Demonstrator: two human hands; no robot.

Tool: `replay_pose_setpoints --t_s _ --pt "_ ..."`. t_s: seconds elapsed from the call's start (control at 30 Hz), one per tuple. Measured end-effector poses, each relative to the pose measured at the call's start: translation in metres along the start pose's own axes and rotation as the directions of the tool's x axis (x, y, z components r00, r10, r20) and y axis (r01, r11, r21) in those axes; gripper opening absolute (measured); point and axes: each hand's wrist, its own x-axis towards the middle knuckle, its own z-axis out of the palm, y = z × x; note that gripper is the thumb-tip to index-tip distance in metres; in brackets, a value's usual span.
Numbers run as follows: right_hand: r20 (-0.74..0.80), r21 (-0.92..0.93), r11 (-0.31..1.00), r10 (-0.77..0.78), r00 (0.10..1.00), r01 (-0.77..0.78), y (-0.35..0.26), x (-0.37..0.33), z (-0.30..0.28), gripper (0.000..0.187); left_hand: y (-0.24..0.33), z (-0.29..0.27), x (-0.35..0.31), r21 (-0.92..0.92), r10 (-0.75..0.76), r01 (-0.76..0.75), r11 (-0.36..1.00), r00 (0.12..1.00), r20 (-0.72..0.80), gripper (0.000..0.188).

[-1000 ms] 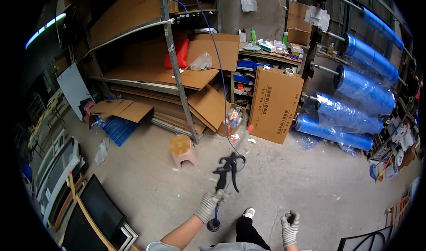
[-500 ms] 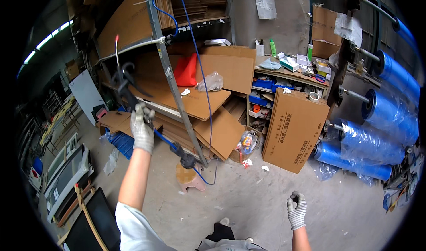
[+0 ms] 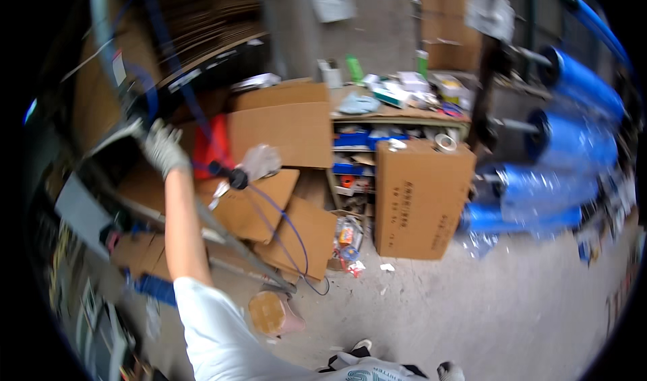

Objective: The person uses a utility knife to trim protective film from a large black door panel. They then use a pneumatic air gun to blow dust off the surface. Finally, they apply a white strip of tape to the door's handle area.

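Observation:
My left hand [image 3: 164, 150], in a whitish glove, is stretched out to the upper left beside the metal rack post. Blur softens its fingers, which look wrapped around the handle of a black air gun [image 3: 136, 106]. The gun's body reaches up against the post and a pale bar; its tip is hard to make out. Past my wrist a blue hose [image 3: 295, 229] runs through a black fitting [image 3: 232, 177] and loops down in front of the cardboard. My right hand [image 3: 449, 371], gloved with dark fingertips, shows only in part at the lower edge; its fingers are mostly hidden.
Flat cardboard [image 3: 280, 135] and a red bag [image 3: 214, 145] lie on the rack. A cardboard box [image 3: 421, 206] leans by a cluttered shelf bench [image 3: 404, 119]. Rolls of blue film [image 3: 573, 138] hang at right. A small stool [image 3: 276, 313] stands on the floor near my feet.
My left hand has risen and moved left with the air gun, up to the rack post. The view has swung, and my right hand has dropped to the lower edge.

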Motion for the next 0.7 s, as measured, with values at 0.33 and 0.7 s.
replay_pose_setpoints --t_s 0.33,0.7 --pt "0.016 0.198 0.91 0.369 0.929 -0.365 -0.025 0.01 -0.085 0.037 -0.11 0.015 -0.477 0.427 -0.464 0.183 0.885 0.417 0.782 0.03" --pt "-0.215 0.41 0.824 0.505 0.836 -0.391 0.184 0.017 -0.231 0.038 -0.115 0.106 -0.902 0.859 -0.384 0.121 0.498 -0.857 0.343 0.045"
